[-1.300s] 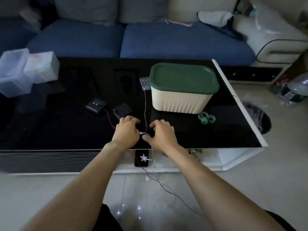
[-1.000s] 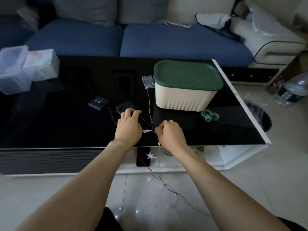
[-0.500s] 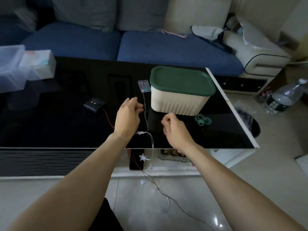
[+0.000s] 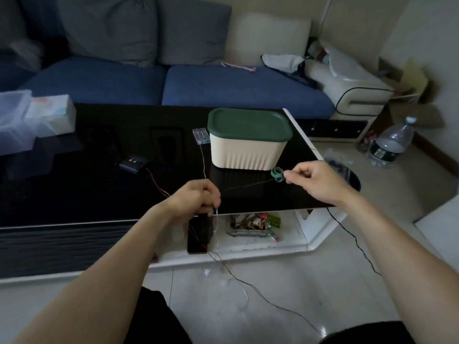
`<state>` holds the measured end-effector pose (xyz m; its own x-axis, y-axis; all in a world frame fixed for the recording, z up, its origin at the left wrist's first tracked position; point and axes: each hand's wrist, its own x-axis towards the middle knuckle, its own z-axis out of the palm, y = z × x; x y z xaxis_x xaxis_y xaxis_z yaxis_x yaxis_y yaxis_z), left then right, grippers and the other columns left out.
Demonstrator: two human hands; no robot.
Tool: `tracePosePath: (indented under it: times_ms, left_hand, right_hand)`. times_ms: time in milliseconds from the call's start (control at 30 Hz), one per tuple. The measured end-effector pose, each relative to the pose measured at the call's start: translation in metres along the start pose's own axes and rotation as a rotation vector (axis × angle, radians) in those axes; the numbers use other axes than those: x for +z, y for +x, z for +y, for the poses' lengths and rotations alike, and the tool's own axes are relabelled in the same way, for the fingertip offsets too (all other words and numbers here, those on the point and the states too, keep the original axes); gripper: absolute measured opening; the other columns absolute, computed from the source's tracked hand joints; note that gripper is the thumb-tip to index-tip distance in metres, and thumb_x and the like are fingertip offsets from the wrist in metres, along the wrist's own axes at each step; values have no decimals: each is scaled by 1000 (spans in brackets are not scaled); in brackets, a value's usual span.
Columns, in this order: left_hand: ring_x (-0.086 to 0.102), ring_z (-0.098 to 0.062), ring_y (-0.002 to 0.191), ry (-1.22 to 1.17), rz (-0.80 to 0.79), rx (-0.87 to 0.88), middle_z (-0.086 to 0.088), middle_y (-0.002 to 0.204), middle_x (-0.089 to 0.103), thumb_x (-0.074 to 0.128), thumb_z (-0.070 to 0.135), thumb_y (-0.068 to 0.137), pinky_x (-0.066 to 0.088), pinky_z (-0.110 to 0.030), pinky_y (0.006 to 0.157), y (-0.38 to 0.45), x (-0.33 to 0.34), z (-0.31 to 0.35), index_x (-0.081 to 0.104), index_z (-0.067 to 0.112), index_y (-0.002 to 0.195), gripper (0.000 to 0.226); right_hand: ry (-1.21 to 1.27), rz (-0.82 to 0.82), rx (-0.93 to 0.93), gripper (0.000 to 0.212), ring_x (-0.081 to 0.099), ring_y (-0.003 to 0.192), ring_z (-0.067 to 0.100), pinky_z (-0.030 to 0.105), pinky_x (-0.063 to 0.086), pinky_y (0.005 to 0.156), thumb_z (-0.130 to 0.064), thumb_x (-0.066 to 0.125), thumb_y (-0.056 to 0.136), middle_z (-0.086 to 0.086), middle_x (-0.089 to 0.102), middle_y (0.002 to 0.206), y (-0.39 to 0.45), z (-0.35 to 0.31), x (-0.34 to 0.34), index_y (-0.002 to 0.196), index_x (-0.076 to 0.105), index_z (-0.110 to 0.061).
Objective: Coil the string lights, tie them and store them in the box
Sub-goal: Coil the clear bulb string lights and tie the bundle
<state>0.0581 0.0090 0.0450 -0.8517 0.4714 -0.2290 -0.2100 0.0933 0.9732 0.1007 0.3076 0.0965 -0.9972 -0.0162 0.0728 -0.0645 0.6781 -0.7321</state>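
My left hand (image 4: 198,198) is closed around the thin wire of the string lights (image 4: 204,165) near the front edge of the black table (image 4: 74,189). That wire runs up to a clear battery case (image 4: 200,136) and down to the floor, where a small star (image 4: 206,271) lies. My right hand (image 4: 315,181) pinches a green tie roll (image 4: 277,173) just in front of the cream box with a green lid (image 4: 248,139). A thin strand stretches from the roll toward my left hand.
A black switch box (image 4: 134,163) with a red wire lies left of centre. Clear plastic containers (image 4: 32,120) stand at the far left. A blue sofa (image 4: 173,85) is behind the table. A water bottle (image 4: 391,142) stands on the floor at right. A tray of small items (image 4: 253,225) sits on the lower shelf.
My right hand moved right from the wire and took hold of the green tie roll. My left hand pulled back toward the table's front edge, still closed on the wire.
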Motion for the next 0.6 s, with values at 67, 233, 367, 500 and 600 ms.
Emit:
tracePosePath:
  times_ms: [67,233,367,500,600]
  left_hand:
    - [37,-14,46,57,-141,-163,-7,61,48,44,-9,94,39,-26,47,-3,10,0,52,6,81,21]
    - [15,-12,42,114,-331,-409,2,52,20,42,12,91,13,-24,43,-15,44,-1,52,15,60,33]
    - [11,-15,49,109,-297,-403,3,53,18,37,29,101,7,-32,53,-23,59,0,39,21,53,49]
    - [20,-16,48,45,-187,-328,-1,55,19,40,32,104,23,-27,49,-33,59,8,37,18,60,46]
    - [31,-14,44,-301,-34,-230,1,51,28,40,31,103,35,-24,46,-31,49,18,43,16,67,39]
  right_hand:
    - [38,105,-16,23,55,59,0,9,41,61,-29,62,98,1,64,67,-6,8,9,84,74,-15]
    - [168,51,-56,29,51,49,1,10,39,55,-23,49,105,3,58,61,-18,14,28,87,64,-5]
    - [154,56,-102,27,50,53,0,12,41,59,-25,53,103,-5,56,59,-23,20,25,83,65,-14]
    - [139,40,-75,22,62,63,7,16,49,68,-32,65,96,1,68,70,-20,30,10,82,73,-18]
    - [148,-114,-15,16,66,67,5,19,50,74,-31,70,92,-5,73,71,-20,38,5,84,78,-19]
